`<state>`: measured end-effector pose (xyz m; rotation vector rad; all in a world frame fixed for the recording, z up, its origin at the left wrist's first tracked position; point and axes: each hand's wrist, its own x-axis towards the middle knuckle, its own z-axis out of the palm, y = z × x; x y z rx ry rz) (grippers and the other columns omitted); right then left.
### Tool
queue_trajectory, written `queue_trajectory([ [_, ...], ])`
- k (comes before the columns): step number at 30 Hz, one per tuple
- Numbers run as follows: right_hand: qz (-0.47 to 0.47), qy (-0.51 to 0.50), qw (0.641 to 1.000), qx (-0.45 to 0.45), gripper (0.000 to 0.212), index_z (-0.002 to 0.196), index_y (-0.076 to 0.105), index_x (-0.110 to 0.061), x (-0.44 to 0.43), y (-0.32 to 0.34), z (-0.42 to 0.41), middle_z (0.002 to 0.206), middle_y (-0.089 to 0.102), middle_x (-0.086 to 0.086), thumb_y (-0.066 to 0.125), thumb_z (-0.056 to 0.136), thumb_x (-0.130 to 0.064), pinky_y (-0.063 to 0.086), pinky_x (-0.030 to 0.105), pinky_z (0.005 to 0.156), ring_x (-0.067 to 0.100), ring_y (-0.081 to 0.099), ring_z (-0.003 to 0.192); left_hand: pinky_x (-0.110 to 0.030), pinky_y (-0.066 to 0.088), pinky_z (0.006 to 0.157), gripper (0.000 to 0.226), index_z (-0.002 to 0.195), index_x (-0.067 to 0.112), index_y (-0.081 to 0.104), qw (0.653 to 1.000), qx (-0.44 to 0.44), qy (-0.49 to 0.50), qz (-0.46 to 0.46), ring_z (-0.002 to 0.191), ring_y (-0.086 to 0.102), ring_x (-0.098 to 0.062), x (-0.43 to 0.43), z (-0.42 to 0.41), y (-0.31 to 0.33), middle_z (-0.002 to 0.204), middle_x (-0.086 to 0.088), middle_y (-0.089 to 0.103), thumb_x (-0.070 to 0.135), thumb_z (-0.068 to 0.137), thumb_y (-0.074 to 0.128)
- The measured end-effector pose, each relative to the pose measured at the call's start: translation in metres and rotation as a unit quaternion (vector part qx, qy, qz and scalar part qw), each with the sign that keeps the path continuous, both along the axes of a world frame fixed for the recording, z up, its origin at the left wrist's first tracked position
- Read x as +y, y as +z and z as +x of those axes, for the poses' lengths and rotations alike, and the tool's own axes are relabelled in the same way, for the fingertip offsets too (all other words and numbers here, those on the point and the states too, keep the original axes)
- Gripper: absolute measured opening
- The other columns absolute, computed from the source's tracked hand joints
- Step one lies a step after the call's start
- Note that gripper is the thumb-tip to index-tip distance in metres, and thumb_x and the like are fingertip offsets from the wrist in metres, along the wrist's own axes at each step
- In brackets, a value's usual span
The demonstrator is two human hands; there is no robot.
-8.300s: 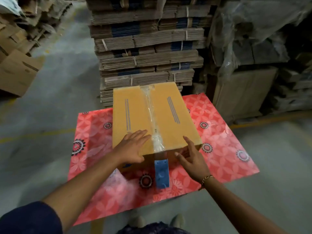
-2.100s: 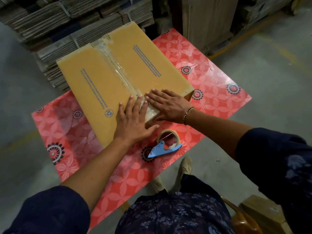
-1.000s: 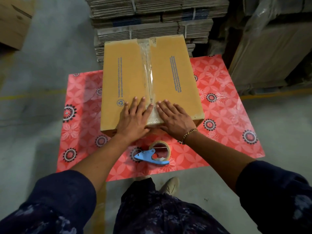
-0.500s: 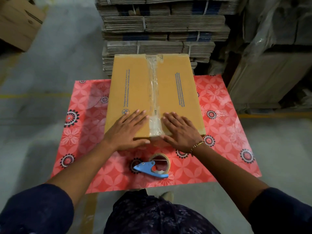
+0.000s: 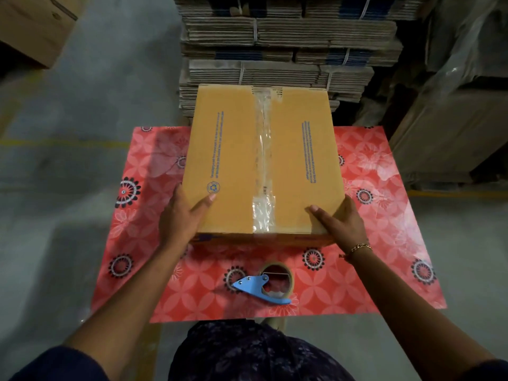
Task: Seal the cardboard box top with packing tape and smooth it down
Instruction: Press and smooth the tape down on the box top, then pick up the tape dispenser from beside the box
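we judge the sealing nearly done: clear tape [image 5: 263, 149] runs the whole centre seam of the cardboard box [image 5: 262, 160], wrinkled near the front edge, so a little smoothing may remain. the box sits at the table's [image 5: 384, 215] far middle, overhanging its far edge. our left hand [image 5: 182, 215] and right hand [image 5: 339, 220] clamp its near corners, thumbs on top. the tape dispenser [image 5: 265, 284] lies near the front edge, clear of everything. stacked flat cartons [image 5: 275, 50] stand just beyond.

Print on box top, none legible

Two lines of small blue print on cardboard box [image 5: 236, 160], one beyond each hand, too small to read; blue recycling symbol [image 5: 213, 187] just beyond left hand [image 5: 182, 215]; no brand or number readable.
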<state>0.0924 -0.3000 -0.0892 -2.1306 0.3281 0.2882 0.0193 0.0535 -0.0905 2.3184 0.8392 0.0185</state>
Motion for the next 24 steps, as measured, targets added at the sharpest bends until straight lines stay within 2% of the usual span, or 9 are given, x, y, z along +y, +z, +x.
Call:
queue_trajectory([
  [5,-0.024,0.045,0.999,0.009,0.073,0.129,0.048,-0.029,0.057,0.001,-0.009,0.11,0.069,-0.004,0.077,0.071,-0.064,0.056,0.045,0.086,0.025,0.067,0.102,-0.047,0.054,0.093,0.1,0.136,0.026,0.046,1.0,0.013,0.018,0.012,0.114,0.065,-0.036,0.06,-0.014,-0.006,0.13,-0.009,0.067,0.096,0.063,0.048],
  [10,-0.037,0.041,0.998,0.016,0.074,0.137,0.042,-0.024,0.052,0.004,-0.021,0.112,0.063,-0.002,0.076,0.079,-0.055,0.052,0.038,0.082,0.025,0.063,0.101,-0.048,0.054,0.092,0.096,0.135,0.021,0.044,0.999,-0.002,-0.025,0.032,0.115,0.063,-0.039,0.055,-0.011,-0.013,0.131,-0.014,0.065,0.091,0.071,0.048],
  [12,-0.013,0.047,0.999,0.012,0.074,0.14,0.041,-0.026,0.047,0.005,-0.021,0.116,0.062,-0.005,0.073,0.081,-0.056,0.053,0.038,0.086,0.022,0.062,0.103,-0.049,0.053,0.092,0.094,0.137,0.02,0.043,0.999,0.0,-0.029,0.037,0.117,0.062,-0.04,0.053,-0.01,-0.012,0.134,-0.014,0.063,0.089,0.073,0.048],
  [14,0.036,0.041,0.998,0.026,0.069,0.146,0.04,-0.028,0.042,0.009,-0.02,0.129,0.061,-0.003,0.061,0.089,-0.06,0.05,0.038,0.095,0.02,0.06,0.115,-0.052,0.051,0.096,0.094,0.143,0.018,0.039,0.998,-0.003,-0.028,0.059,0.124,0.057,-0.042,0.051,-0.009,-0.01,0.143,-0.016,0.056,0.086,0.078,0.048],
  [16,0.089,0.021,0.994,0.059,0.071,0.148,0.043,-0.028,0.039,0.009,-0.024,0.143,0.055,0.0,0.041,0.092,-0.071,0.042,0.043,0.108,0.022,0.053,0.129,-0.054,0.043,0.106,0.085,0.148,0.011,0.036,0.988,-0.05,-0.048,0.138,0.135,0.047,-0.042,0.05,-0.01,-0.005,0.151,-0.02,0.046,0.071,0.089,0.05],
  [17,0.101,0.012,0.992,0.067,0.076,0.144,0.048,-0.029,0.037,0.006,-0.028,0.142,0.056,0.0,0.033,0.089,-0.079,0.042,0.048,0.11,0.024,0.054,0.13,-0.054,0.037,0.111,0.079,0.147,0.008,0.038,0.976,-0.084,-0.071,0.189,0.139,0.042,-0.041,0.047,-0.011,-0.002,0.153,-0.021,0.044,0.063,0.093,0.048],
  [20,0.059,-0.003,0.995,0.085,0.087,0.121,0.067,-0.024,0.024,-0.008,-0.054,0.116,0.073,0.005,0.024,0.082,-0.088,0.057,0.048,0.088,0.023,0.071,0.097,-0.054,0.026,0.117,0.067,0.145,0.011,0.045,0.948,-0.131,-0.166,0.236,0.145,0.034,-0.036,0.021,-0.007,0.01,0.156,-0.015,0.042,0.056,0.095,0.044],
  [22,0.029,0.005,0.991,0.129,0.079,0.109,0.067,-0.018,0.015,-0.017,-0.077,0.096,0.076,0.004,0.028,0.084,-0.083,0.058,0.041,0.071,0.02,0.072,0.075,-0.054,0.024,0.118,0.066,0.146,0.016,0.046,0.939,-0.112,-0.231,0.227,0.147,0.033,-0.033,-0.01,-0.002,0.01,0.158,-0.011,0.041,0.058,0.095,0.042],
  [24,-0.009,0.06,0.979,0.194,0.067,0.109,0.061,-0.018,0.011,-0.028,-0.098,0.087,0.075,0.005,0.034,0.089,-0.076,0.057,0.039,0.064,0.025,0.072,0.068,-0.054,0.023,0.118,0.067,0.147,0.02,0.045,0.928,-0.083,-0.275,0.236,0.148,0.032,-0.031,-0.04,0.002,0.006,0.16,-0.008,0.038,0.062,0.096,0.038],
])
